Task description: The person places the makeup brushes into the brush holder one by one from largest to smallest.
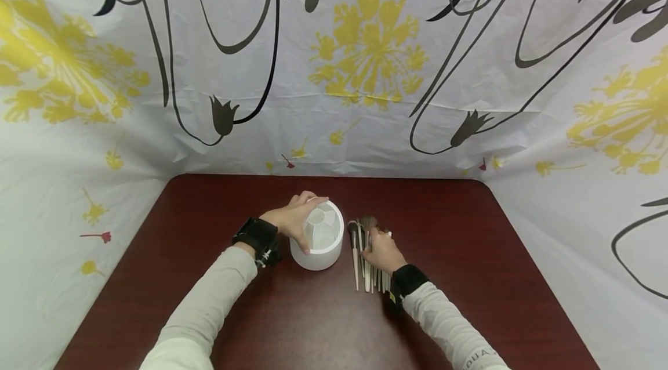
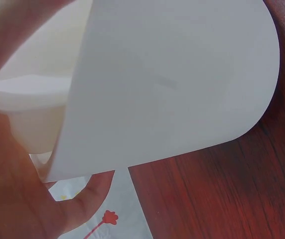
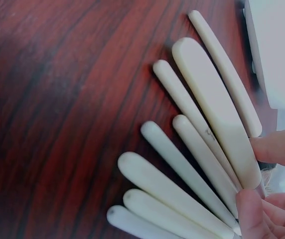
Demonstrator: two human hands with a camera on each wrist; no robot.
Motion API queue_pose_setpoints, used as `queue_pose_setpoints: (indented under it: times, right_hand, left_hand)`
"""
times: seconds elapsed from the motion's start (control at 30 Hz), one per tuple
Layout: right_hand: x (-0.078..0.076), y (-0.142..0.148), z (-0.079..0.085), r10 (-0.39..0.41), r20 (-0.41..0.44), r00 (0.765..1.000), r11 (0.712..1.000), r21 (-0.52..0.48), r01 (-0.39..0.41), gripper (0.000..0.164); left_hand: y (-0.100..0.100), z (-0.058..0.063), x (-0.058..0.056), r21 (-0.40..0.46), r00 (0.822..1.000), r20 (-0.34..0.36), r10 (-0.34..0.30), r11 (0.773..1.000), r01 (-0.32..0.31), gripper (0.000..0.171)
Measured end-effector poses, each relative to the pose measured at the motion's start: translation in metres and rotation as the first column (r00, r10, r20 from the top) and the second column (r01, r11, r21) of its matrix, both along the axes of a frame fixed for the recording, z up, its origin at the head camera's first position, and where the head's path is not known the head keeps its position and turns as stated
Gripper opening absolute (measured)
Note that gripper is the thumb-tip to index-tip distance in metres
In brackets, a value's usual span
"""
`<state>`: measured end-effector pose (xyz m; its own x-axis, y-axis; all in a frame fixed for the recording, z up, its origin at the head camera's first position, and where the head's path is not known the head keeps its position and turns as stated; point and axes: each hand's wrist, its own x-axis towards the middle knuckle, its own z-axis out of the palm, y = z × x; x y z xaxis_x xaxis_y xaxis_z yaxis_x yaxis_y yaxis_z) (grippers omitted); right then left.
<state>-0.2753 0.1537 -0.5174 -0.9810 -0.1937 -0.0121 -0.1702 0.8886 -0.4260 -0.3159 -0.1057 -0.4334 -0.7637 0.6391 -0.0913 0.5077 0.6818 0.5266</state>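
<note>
A white round organizer (image 1: 316, 261) with several compartments stands on the table. My left hand (image 1: 293, 220) holds it by the rim, thumb on the near side and fingers on the far side. In the left wrist view its smooth wall (image 2: 172, 89) fills much of the picture. Beside it on the right, several makeup brushes with pale handles lie in a row, bristles away from me; the leftmost brush (image 1: 355, 263) has dark bristles. Over the row, my right hand (image 1: 385, 253) pinches a thick-handled brush (image 3: 217, 109) between thumb and finger. Neighbouring handles (image 3: 167, 189) fan out near its fingertips.
The dark red-brown table (image 1: 292, 323) has rounded far corners. A white cloth (image 1: 334, 132) with yellow flowers and grey stems hangs behind it and along both sides. Black wrist bands (image 1: 257, 236) sit on both wrists.
</note>
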Motion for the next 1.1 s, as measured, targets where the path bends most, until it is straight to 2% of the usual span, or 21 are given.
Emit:
queue_pose_setpoints:
  times: [0.23,0.87,1.1]
  right_hand:
    - [-0.002,-0.003,0.001,0.009,-0.027,1.0,0.999,0.039,-0.008,0.055]
    - [-0.004,-0.006,0.005,-0.041,0.02,0.999,0.997,0.063,0.039,0.062]
    - [-0.003,-0.001,0.013,-0.08,-0.027,0.996,0.997,0.004,0.08,0.04]
  left_hand:
    - [0.001,-0.001,0.0,0.002,1.0,0.004,0.014,1.0,-0.014,0.125]
    - [-0.001,-0.001,-0.003,-0.018,1.0,0.024,0.002,1.0,-0.002,0.125]
    - [-0.001,-0.001,-0.002,-0.016,1.0,0.028,0.001,1.0,-0.001,0.124]
